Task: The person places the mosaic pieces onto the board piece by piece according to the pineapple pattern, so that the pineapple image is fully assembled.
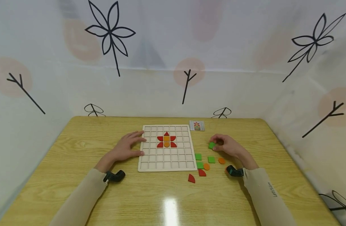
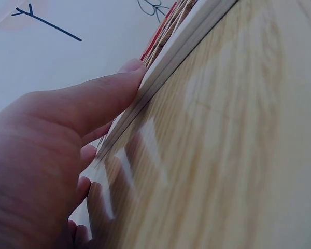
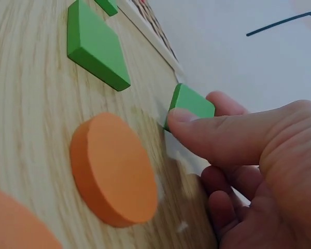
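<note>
A white gridded board (image 1: 156, 160) lies on the table with red and orange pieces set in its upper middle, among them a red triangle (image 1: 166, 134) and an orange square (image 1: 166, 138). Along the board's left edge rests my left hand (image 1: 127, 147), fingers spread; in the left wrist view its thumb (image 2: 111, 96) touches the rim. To the right of the board, my right hand (image 1: 228, 146) pinches a green square tile (image 1: 211, 145) between thumb and forefinger. The right wrist view shows this tile (image 3: 194, 104) tilted at the tabletop, its far side hidden by fingers.
Between board and right wrist lie loose green squares (image 1: 211, 159), orange discs (image 1: 221, 160) and red quarter-circles (image 1: 191, 178). A small pattern card (image 1: 197, 126) sits beyond the board's top right corner. A printed cloth (image 1: 150, 91) hangs behind the wooden table (image 1: 133, 201).
</note>
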`<state>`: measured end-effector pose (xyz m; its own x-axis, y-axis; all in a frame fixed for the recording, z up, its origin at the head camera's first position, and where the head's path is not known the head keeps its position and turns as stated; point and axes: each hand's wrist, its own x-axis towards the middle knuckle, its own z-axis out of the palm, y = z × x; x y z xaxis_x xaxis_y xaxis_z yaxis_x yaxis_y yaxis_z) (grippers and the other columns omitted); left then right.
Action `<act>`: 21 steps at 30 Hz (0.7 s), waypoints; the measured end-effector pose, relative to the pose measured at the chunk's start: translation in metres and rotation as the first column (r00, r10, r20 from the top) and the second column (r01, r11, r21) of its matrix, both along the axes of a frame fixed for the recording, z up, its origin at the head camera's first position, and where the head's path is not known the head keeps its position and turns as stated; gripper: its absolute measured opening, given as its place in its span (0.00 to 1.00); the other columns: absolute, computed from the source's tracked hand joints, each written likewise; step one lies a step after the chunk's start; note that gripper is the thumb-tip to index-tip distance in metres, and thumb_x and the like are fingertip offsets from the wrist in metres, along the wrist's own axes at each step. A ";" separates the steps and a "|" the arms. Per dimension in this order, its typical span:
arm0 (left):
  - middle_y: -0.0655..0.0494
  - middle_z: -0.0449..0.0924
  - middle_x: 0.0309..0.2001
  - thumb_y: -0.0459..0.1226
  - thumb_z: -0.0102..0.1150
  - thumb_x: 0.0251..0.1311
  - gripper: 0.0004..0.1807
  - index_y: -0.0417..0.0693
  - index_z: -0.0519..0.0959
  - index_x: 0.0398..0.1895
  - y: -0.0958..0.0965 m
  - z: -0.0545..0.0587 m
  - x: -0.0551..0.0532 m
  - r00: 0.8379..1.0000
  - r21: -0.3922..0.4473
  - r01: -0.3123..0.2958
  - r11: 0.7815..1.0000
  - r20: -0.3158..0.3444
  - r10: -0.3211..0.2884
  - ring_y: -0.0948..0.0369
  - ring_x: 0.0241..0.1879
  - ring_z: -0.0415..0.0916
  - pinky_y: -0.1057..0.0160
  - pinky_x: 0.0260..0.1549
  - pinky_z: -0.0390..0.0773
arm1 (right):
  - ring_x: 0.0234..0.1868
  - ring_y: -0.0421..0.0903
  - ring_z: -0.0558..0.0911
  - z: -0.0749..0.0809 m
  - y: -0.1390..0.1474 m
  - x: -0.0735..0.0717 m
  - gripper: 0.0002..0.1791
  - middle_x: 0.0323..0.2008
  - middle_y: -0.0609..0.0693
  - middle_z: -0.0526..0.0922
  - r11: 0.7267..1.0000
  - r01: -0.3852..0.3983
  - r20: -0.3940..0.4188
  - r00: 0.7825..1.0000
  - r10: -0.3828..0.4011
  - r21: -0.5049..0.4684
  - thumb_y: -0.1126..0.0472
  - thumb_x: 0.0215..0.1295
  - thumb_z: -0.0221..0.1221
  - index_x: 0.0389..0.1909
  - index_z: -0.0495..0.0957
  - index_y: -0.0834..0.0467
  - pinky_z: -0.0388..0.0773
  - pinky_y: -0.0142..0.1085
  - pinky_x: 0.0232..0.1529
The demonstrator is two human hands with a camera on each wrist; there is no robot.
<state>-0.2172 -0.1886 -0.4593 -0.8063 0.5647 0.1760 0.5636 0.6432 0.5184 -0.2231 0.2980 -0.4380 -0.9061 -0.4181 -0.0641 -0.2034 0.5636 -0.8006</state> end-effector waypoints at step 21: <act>0.48 0.57 0.76 0.54 0.67 0.58 0.32 0.51 0.77 0.64 0.000 0.000 -0.001 1.000 -0.015 -0.006 1.000 0.001 0.006 0.43 0.75 0.49 0.34 0.68 0.47 | 0.44 0.52 0.75 0.012 -0.021 0.007 0.03 0.43 0.55 0.79 0.997 0.062 -0.070 0.996 -0.058 0.055 0.67 0.69 0.60 0.41 0.78 0.61 0.74 0.45 0.46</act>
<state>-0.2179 -0.1889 -0.4589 -0.8101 0.5620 0.1669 0.5590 0.6545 0.5091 -0.2159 0.2775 -0.4264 -0.9324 -0.3606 -0.0236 -0.2210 0.6207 -0.7522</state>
